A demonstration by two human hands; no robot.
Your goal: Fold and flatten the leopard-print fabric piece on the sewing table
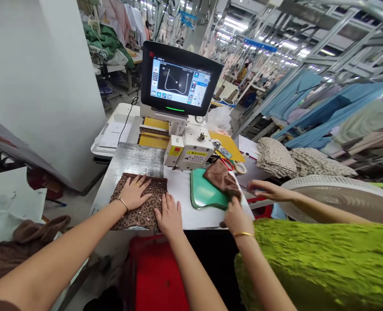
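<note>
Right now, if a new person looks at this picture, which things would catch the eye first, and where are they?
Probably the lit screen, standing above the sewing machine at the centre. Below it, the left hand and right hand lie flat on a leopard-print cloth on the table. At the right, a co-worker in a bright green sleeve holds a brown cloth over a green template.

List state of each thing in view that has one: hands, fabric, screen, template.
Left hand: flat, palm down on leopard fabric.
Right hand: flat on the fabric's right edge.
Leopard fabric: spread flat on the table.
Screen: on, showing a stitch outline.
Green template: lying flat, partly covered by brown fabric.
Brown fabric: bunched, gripped by a co-worker's hand.
Co-worker's other hand: open, hovering past the table's right edge.
</note>
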